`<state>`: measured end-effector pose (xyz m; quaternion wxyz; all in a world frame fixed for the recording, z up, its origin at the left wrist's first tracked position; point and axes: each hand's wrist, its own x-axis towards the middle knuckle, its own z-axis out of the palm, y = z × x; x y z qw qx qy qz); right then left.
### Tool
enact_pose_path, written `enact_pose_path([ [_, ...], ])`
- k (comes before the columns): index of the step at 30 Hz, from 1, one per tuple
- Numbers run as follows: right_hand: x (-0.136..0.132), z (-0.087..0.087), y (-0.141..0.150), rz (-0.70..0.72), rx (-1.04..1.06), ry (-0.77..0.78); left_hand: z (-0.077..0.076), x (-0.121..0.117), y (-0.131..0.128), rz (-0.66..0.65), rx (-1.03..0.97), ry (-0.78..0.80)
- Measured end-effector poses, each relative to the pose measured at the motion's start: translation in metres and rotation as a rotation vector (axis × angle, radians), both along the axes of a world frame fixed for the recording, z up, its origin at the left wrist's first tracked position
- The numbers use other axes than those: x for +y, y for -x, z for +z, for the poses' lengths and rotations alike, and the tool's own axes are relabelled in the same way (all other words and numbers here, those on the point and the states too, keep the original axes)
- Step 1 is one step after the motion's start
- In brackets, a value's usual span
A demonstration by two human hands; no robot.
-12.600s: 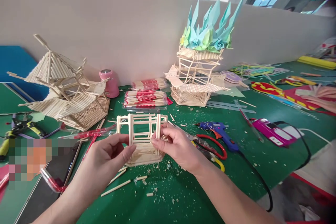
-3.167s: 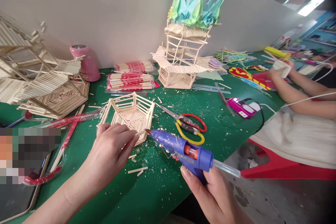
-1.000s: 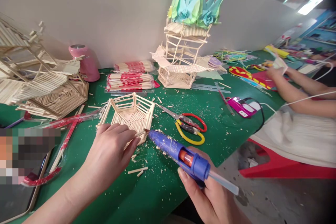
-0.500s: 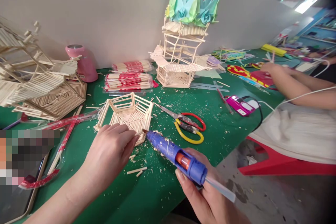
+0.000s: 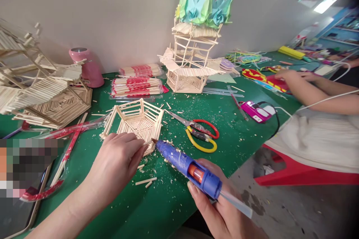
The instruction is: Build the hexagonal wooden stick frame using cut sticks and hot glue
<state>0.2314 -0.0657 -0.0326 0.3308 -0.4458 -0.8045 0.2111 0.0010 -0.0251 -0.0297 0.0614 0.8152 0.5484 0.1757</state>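
Note:
In my right hand [image 5: 214, 201] is a blue glue gun [image 5: 187, 166], its nozzle pointing up and left, with a clear glue stick [image 5: 236, 204] jutting from its rear. My left hand [image 5: 119, 157] pinches a short wooden stick [image 5: 147, 142], and the nozzle tip meets or nearly meets the stick's end. Just behind both lies a small hexagonal frame of wooden sticks [image 5: 141, 121], with a slatted floor and low railings. My left hand hides part of its near side. Scissors [image 5: 196, 129] with red and yellow handles lie right of the frame.
Two stick towers, one at left [image 5: 50, 93] and one with paper leaves [image 5: 193, 56], stand on the green table [image 5: 179, 201]. Packs of sticks [image 5: 137, 87], a pink bottle [image 5: 86, 67] and a magenta power strip [image 5: 255, 111] lie around. Another person's arm [image 5: 316, 91] works at right.
My hands, the glue gun and the stick hold nearly the same position. The other person's hands at right have shifted slightly over the red and yellow piece.

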Motion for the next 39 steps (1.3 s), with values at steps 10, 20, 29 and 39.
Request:
enact_pose_path([
  [10,-0.003,0.006,0.003,-0.034,-0.003,0.061,0.001,-0.002,0.001,-0.005,-0.002,0.006],
  [20,-0.009,0.010,0.001,-0.066,-0.080,0.050,0.001,-0.001,-0.001,-0.003,-0.004,-0.011],
  [29,-0.014,0.004,-0.001,-0.082,-0.148,-0.014,0.002,0.000,-0.001,0.025,-0.010,0.058],
  [39,-0.021,-0.009,0.002,-0.153,-0.203,-0.153,0.001,-0.002,0.001,0.009,0.030,-0.013],
])
